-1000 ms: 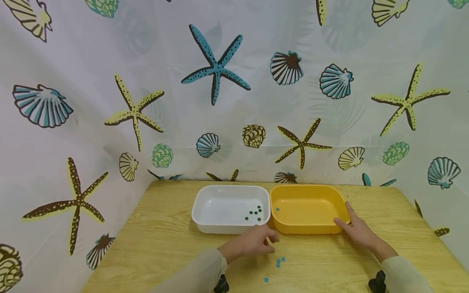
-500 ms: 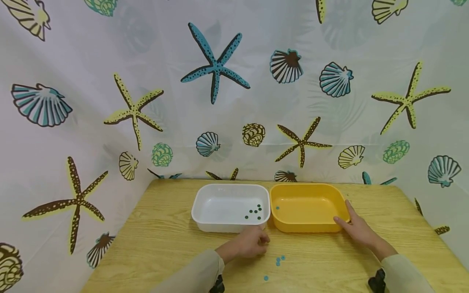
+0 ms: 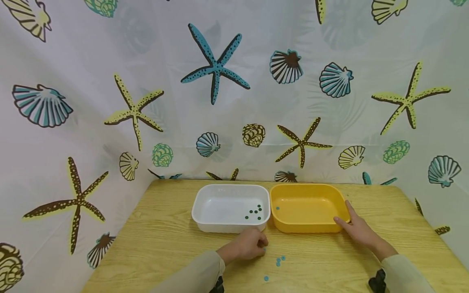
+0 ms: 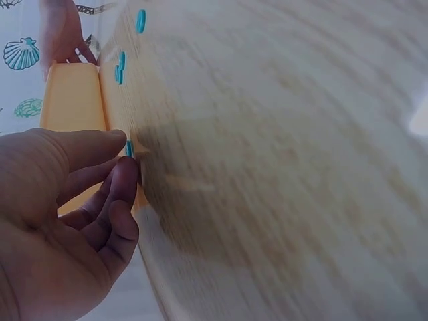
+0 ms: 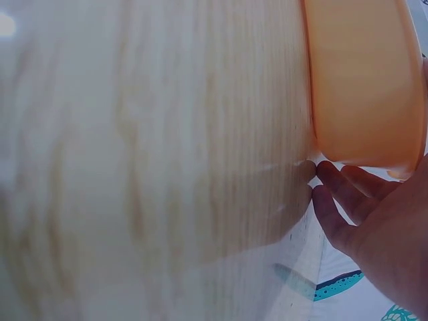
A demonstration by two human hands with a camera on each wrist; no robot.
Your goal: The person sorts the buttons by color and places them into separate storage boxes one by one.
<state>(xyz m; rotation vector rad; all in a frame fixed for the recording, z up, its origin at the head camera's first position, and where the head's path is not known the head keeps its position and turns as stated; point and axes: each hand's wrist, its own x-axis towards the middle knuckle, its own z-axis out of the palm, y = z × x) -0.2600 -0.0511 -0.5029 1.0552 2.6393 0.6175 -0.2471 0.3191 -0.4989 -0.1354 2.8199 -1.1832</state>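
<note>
Step in hand: apparently picking up a small round blue disc (image 4: 129, 148)
Left hand (image 3: 249, 244): thumb and forefinger pinch that disc, near side of the rectangular white plastic tub (image 3: 227, 228)
Next move: likely calls for keeping the pinch tight
Right hand (image 3: 358, 232): extended fingers touch the rectangular yellow plastic tub's (image 3: 307, 228) right end

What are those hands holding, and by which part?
The left hand pinches a small round blue disc, apparently by its edge; the right hand grips the yellow rectangular plastic tub by its right-end rim.
</note>
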